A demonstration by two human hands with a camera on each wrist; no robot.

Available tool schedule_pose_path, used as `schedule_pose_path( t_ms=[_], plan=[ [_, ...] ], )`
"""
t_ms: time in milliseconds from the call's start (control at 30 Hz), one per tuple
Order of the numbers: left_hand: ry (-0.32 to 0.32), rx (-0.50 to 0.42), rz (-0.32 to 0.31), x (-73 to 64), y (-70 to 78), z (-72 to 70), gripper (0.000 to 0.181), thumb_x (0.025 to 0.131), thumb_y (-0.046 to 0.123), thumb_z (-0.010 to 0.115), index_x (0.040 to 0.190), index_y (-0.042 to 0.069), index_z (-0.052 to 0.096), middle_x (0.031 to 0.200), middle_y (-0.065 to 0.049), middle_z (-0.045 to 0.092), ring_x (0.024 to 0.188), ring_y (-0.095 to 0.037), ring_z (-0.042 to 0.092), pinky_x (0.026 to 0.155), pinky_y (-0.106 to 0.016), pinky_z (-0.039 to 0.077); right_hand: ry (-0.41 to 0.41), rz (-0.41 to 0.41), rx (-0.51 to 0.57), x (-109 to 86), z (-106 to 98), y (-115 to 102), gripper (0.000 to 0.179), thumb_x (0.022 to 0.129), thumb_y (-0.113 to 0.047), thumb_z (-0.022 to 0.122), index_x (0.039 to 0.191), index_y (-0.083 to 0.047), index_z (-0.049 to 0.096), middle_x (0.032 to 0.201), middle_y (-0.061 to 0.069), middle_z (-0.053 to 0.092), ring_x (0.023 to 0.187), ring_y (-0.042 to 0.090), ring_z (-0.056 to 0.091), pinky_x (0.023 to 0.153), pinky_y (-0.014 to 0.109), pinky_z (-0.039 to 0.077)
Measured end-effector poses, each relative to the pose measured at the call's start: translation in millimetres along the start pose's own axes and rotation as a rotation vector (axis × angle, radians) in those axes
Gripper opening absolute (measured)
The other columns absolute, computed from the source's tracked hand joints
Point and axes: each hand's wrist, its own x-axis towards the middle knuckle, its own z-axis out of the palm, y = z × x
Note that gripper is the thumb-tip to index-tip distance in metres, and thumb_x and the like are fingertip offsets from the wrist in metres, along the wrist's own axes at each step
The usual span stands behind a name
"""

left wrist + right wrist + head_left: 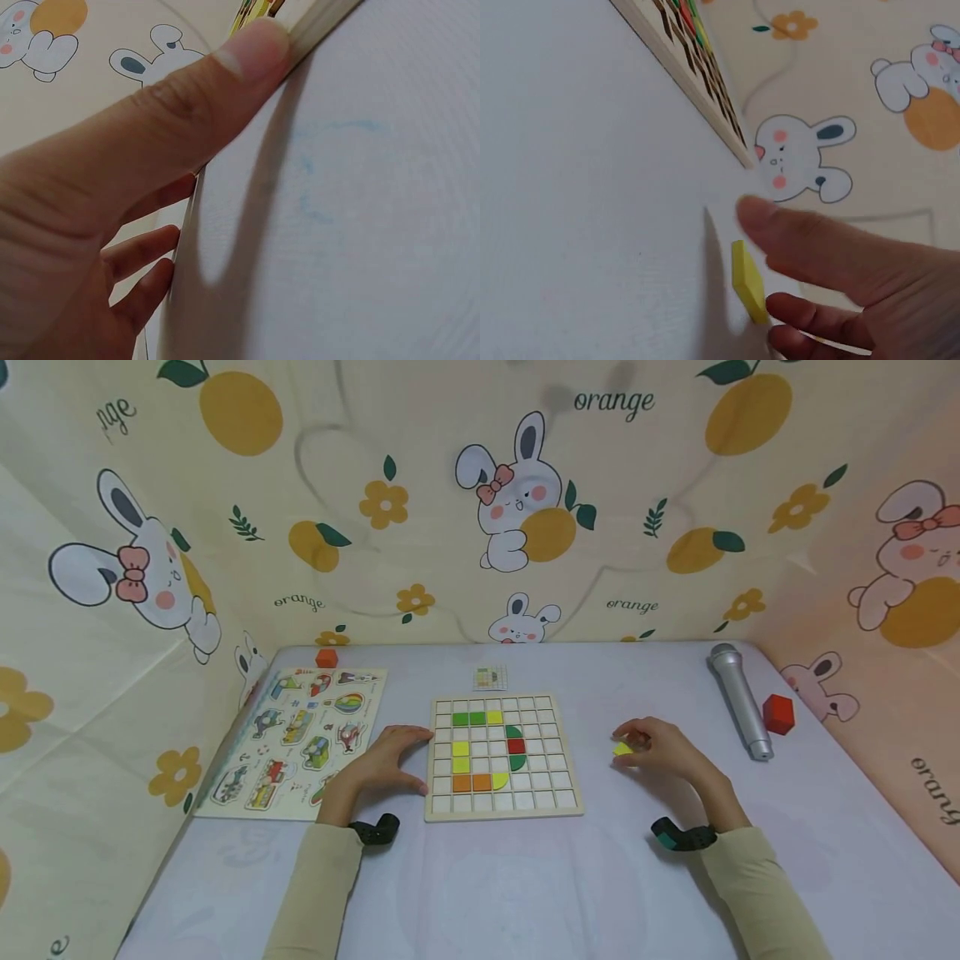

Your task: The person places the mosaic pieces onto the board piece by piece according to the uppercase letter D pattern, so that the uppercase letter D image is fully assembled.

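A wooden grid board (504, 817) lies in the middle of the table, with green, yellow, orange and red tiles in some of its squares; a few tiles have a rounded corner. My left hand (382, 763) rests at the board's left edge, thumb near the lower corner and fingertips higher up. In the left wrist view the thumb (202, 97) touches the board's rim. Right of the board, my right hand (663, 749) pinches a small yellow tile (622, 749). The right wrist view shows the tile (748, 281) tilted at the fingertips, its shadow beside it.
A sheet of cartoon pictures (300, 735) lies left of the board. Behind the board is a small pattern card (490, 677). A silver microphone (741, 702) and a red block (778, 714) lie at right; another red block (326, 658) sits at the back left. Printed cloth walls surround the table.
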Motion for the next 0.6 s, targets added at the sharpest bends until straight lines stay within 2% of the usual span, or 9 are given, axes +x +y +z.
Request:
schedule_pose_path(
  t_ms=[167,300,500,600],
  plan=[
    [-0.003,-0.005,-0.002,-0.9,0.5,-0.3,0.089,0.062,0.04,0.084,0.137,0.009,0.046,0.142,-0.009,0.042,0.133,-0.03,0.03,0.112,-0.046,0.024,-0.027,0.028,-0.022,1.1,3.8,5.7,0.028,0.074,-0.016,0.078,0.098,-0.007,0.065,0.089,0.005,0.06,0.083,0.021,0.049,0.07,0.031,0.045],
    [-0.006,-0.013,-0.009,-1.4,1.1,-0.7,0.089,0.063,0.039,0.084,0.137,0.009,0.045,0.142,-0.009,0.042,0.133,-0.03,0.029,0.112,-0.046,0.024,-0.026,0.035,-0.017,1.5,4.3,5.8,0.027,0.076,-0.008,0.075,0.1,-0.005,0.065,0.089,0.006,0.06,0.082,0.022,0.05,0.07,0.031,0.046],
    [-0.013,-0.017,-0.024,-0.9,1.8,-1.2,0.09,0.062,0.039,0.084,0.138,0.01,0.045,0.143,-0.009,0.041,0.134,-0.029,0.028,0.113,-0.046,0.023,-0.037,0.037,-0.015,3.8,3.7,1.4,0.028,0.077,-0.006,0.072,0.104,0.0,0.065,0.098,0.012,0.064,0.089,0.025,0.056,0.079,0.042,0.051],
    [-0.014,-0.015,-0.023,-1.1,2.4,-1.4,0.09,0.063,0.039,0.084,0.138,0.01,0.044,0.143,-0.009,0.04,0.134,-0.03,0.028,0.113,-0.046,0.023,-0.02,0.018,-0.008,7.7,6.3,-3.0,0.028,0.077,-0.005,0.072,0.103,0.001,0.066,0.1,0.013,0.065,0.091,0.026,0.057,0.08,0.043,0.051]
  ],
)
